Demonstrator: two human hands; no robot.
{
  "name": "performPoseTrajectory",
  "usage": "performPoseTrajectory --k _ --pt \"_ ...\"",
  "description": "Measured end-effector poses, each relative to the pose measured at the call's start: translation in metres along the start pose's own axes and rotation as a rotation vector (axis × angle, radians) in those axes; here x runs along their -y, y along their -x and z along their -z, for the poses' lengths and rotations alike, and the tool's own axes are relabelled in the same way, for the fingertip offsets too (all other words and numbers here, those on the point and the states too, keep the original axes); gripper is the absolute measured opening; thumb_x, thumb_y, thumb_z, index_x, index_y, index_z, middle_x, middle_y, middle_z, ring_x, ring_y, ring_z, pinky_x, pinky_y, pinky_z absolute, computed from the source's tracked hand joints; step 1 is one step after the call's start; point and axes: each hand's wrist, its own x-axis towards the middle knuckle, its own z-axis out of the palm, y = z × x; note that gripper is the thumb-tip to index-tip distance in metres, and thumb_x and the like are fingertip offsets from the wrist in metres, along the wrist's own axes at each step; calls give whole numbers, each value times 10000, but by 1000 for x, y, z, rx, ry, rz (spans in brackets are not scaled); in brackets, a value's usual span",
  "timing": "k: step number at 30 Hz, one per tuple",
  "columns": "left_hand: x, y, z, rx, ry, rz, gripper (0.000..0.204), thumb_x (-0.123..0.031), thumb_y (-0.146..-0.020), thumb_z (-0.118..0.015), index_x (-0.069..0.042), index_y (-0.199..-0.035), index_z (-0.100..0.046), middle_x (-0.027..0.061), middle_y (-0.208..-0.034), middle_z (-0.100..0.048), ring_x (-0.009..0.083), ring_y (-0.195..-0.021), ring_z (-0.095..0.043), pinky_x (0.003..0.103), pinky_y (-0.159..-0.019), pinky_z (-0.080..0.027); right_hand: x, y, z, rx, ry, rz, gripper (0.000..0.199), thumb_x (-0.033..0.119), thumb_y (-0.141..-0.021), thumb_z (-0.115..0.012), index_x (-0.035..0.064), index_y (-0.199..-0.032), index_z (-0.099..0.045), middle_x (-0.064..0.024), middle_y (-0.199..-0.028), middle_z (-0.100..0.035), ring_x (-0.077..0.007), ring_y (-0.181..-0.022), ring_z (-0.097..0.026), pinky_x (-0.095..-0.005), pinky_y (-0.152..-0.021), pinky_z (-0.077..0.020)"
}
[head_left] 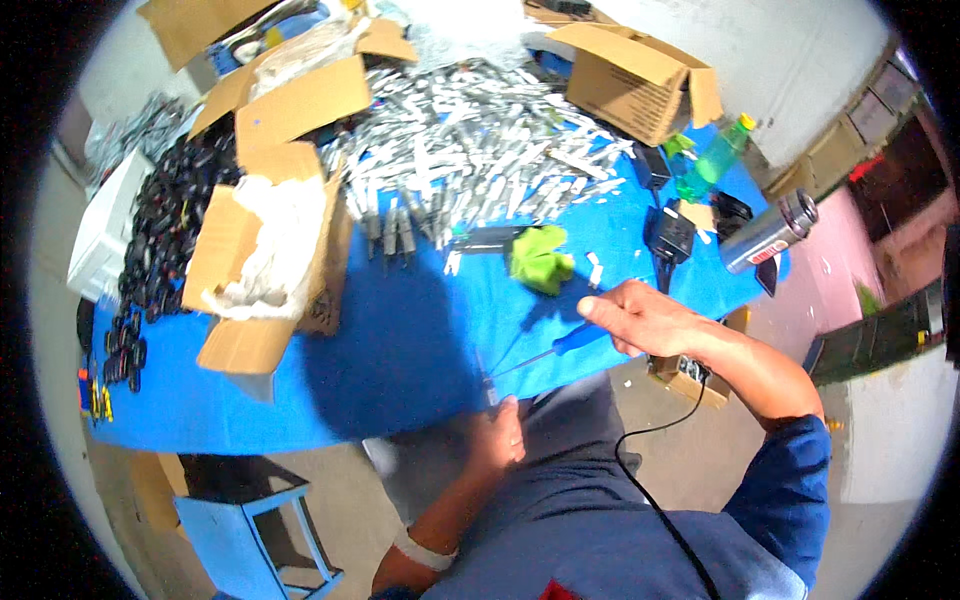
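My right hand is closed round a screwdriver with a blue handle. Its thin metal shaft slants down to the left, and the tip is close to a small grey, slender part. That part is pinched in the fingers of my left hand, at the table's front edge; its exact kind is too small to tell. Beyond the hands, a crumpled lime-green cloth or glove lies beside a dark flat piece. A large heap of slim grey and white parts spreads over the blue-covered table.
An open cardboard box with white wrapping stands left, beside a heap of black parts. Another carton is at the back right. Black adapters, a green bottle and a metal flask line the right side. A blue stool stands below.
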Motion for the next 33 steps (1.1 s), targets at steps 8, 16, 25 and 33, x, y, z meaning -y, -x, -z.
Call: performPoseTrajectory --k 8,16,25,33 --pt "35 -23 18 -54 -92 17 393 -310 -888 -546 -126 -580 -386 -9 -487 -386 133 -351 -372 306 -323 -295 -10 1 -11 -63 188 478 160 178 -848 -594 20 -824 -590 -107 -657 -558 -150 -583 -545 -323 -520 -419" --pt "19 -10 10 -110 -206 -19 380 -330 -875 -557 -141 -585 -402 -28 -488 -387 108 -352 -357 285 -322 -262 -24 -9 -19 -70 -66 474 353 356 -892 -544 19 -953 -629 -67 -621 -582 -143 -555 -548 -307 -524 -435" --pt "41 -29 18 -47 2 6 348 -342 -878 -548 -166 -607 -421 -41 -474 -346 106 -346 -327 272 -321 -236 -25 -6 -10 2 21 373 392 305 -912 -494 15 -652 -459 -87 -577 -487 -137 -529 -453 -348 -498 -399" --pt "41 -31 27 22 115 168 368 -366 -886 -532 -179 -605 -387 -46 -489 -321 103 -355 -316 270 -336 -240 -19 -2 -11 1 148 681 226 147 -810 -649 10 -988 -617 -123 -893 -645 -238 -846 -631 -319 -706 -490"
